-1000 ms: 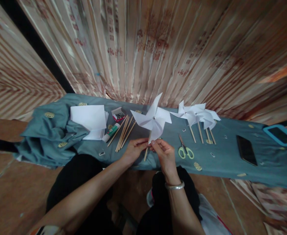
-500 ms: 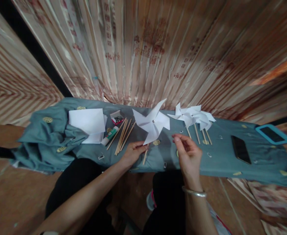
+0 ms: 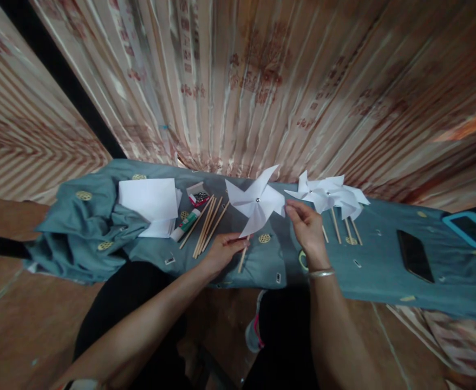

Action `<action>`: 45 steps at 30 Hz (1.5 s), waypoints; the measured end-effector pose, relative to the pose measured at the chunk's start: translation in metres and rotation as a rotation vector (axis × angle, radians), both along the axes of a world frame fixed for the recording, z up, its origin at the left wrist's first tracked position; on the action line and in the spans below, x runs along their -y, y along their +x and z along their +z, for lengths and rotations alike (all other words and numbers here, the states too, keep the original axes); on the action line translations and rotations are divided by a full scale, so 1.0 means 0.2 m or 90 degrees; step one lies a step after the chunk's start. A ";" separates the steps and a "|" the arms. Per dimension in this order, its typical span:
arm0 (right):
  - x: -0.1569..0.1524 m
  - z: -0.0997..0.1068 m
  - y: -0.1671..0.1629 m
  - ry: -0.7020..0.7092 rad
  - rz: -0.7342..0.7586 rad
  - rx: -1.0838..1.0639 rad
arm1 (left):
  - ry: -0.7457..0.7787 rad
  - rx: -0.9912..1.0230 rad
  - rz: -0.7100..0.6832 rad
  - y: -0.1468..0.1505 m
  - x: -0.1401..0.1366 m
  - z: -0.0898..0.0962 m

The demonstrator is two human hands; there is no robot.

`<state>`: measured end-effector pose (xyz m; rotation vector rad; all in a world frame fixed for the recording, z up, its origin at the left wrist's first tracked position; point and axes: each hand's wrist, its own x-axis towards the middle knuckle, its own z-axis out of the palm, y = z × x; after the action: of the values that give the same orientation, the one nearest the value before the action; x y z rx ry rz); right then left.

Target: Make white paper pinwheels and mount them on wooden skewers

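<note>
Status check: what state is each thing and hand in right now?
Held pinwheel: assembled on its stick
Left hand: pinching that stick
Right hand: fingers beside one blade
Other pinwheels: assembled, overlapping
Pin box: open
Glue stick: lying on its side
Wooden sticks: loose, bare
White paper: stacked
Smartphone: flat, screen dark
Tablet: screen dark
Scissors: mostly hidden; open or shut unclear

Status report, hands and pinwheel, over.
Left grip holding pinwheel stick. Right grip at blade edge. White pinwheel face unobstructed. Other pinwheels close on right.
</note>
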<state>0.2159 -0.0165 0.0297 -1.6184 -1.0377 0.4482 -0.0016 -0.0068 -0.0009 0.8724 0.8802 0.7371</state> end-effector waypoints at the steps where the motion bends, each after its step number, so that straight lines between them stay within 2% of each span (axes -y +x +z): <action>1: 0.00 0.00 0.00 -0.002 0.002 -0.010 | 0.000 -0.004 0.003 0.00 0.00 0.00; 13: 0.04 -0.01 -0.06 -0.028 0.011 -0.134 | 0.010 -0.017 0.018 0.00 -0.01 0.00; 32: 0.07 0.03 -0.23 -0.076 0.105 -0.344 | 0.008 -0.002 0.068 0.01 -0.02 0.01; 45: 0.09 0.05 -0.30 -0.094 0.174 -0.368 | 0.006 0.007 0.076 0.01 -0.02 0.02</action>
<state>0.1561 -0.0347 0.0402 -1.3488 -0.7905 1.1232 0.0008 -0.0030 0.0030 0.8286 0.9256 0.8492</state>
